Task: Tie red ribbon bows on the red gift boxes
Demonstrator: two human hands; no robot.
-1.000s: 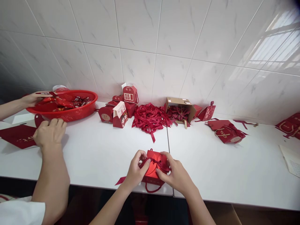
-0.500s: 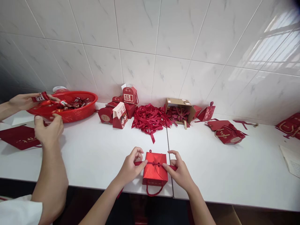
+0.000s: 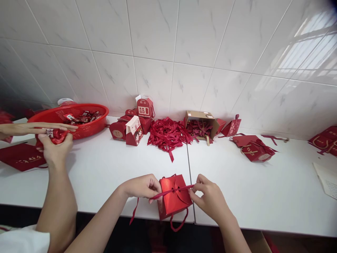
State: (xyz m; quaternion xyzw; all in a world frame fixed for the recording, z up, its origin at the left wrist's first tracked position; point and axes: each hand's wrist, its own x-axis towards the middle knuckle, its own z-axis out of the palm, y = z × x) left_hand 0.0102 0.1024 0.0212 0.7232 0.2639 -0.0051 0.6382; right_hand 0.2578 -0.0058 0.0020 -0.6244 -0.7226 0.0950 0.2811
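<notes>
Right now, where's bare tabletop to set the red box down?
Two patches of table: one between the co-worker's hand and the red box; a wider one between right hand, flat bags and paper. Crowded along the wall: basket, ribbon pile.

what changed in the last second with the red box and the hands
The left hand and right hand drew apart, pulling the ribbon taut across the red box, which tipped and slid nearer. A co-worker's hand took a red packet from the basket. The ribbon pile stayed put.
</notes>
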